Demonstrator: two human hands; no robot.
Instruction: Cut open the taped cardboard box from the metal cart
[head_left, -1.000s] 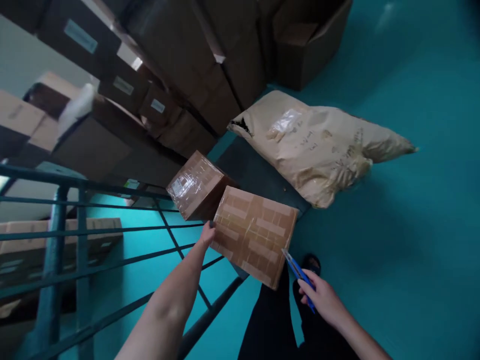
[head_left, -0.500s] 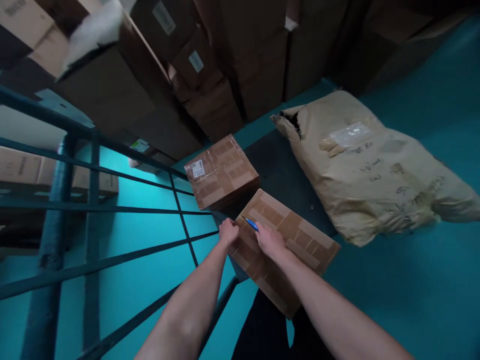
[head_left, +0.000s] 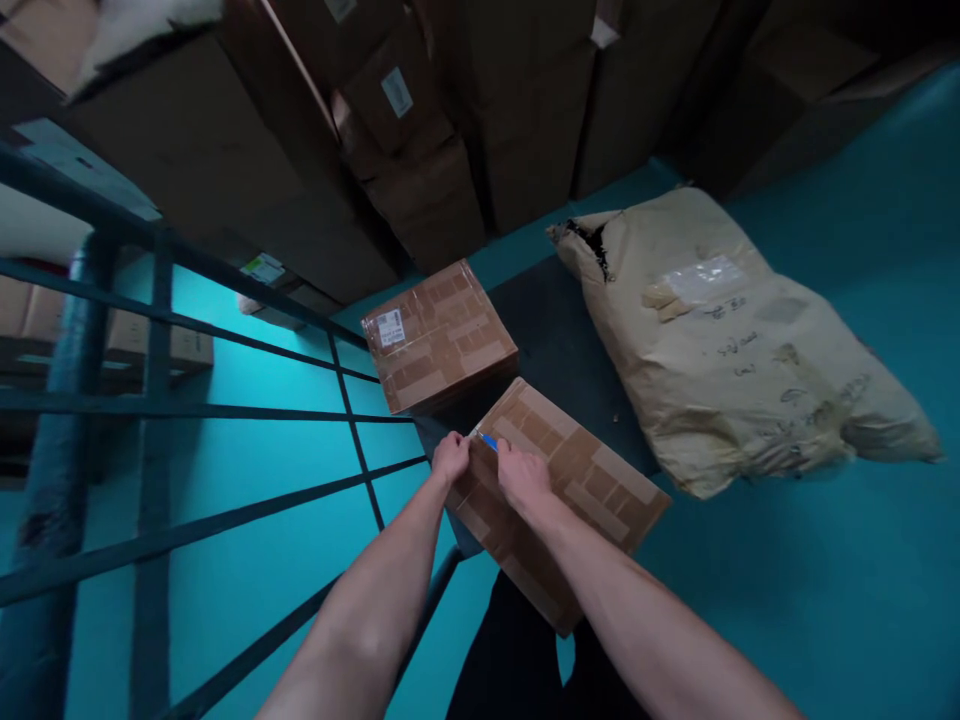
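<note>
A taped brown cardboard box (head_left: 600, 470) lies tilted in front of me, its near end by my dark-clothed legs. My right hand (head_left: 523, 478) is closed around a slim blue utility knife (head_left: 489, 441), whose narrow tip points at the box's upper left corner. At that same corner my left hand (head_left: 451, 457) is closed in a pinch against the edge. What its fingers pinch is too small to make out. The knife tip and the left fingertips are close together.
A second taped box (head_left: 446, 340) with a white label stands just beyond, on a dark platform (head_left: 555, 330). To the right lies a large torn paper-wrapped sack (head_left: 720, 350). Dark metal rails (head_left: 225, 410) run along the left. Stacked cartons (head_left: 525, 120) line the back.
My right hand and the knife have shifted slightly left, bringing the tip nearer my left fingers. The view has moved a little; the boxes and sack keep their places.
</note>
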